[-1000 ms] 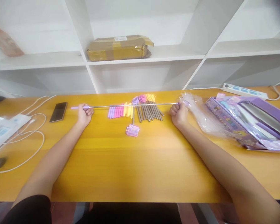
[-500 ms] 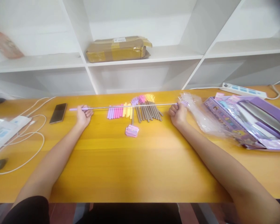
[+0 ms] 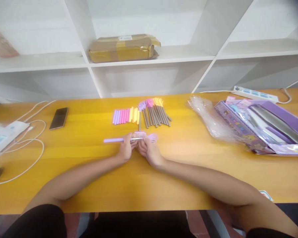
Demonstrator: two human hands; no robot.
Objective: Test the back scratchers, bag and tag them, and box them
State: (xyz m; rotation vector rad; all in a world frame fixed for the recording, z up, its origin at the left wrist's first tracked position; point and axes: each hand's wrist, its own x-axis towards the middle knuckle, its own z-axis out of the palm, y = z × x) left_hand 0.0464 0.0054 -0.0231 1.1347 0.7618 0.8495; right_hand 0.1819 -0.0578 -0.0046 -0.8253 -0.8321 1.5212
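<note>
A telescopic back scratcher (image 3: 113, 140) with a purple handle and purple claw lies level across both hands, its metal rod collapsed short. My left hand (image 3: 126, 147) is closed round it where the handle meets the rod. Close by, my right hand (image 3: 150, 152) grips it just below the claw. Behind the hands, a stack of small pink cards (image 3: 139, 133) is partly hidden. Farther back lie several purple, pink and yellow handles (image 3: 124, 116) in a row, beside several metal rods (image 3: 154, 117) with purple, pink and yellow claws.
Crumpled clear plastic (image 3: 208, 120) lies right of the rods, beside an open purple box (image 3: 240, 124) of packets. On the left are a phone (image 3: 59, 118), white cables (image 3: 43, 145) and a power strip (image 3: 8, 135). A taped carton (image 3: 123, 49) sits on the shelf behind.
Both hands have come together from wide apart and moved nearer my body. The back scratcher between them, earlier stretched out long, is now short.
</note>
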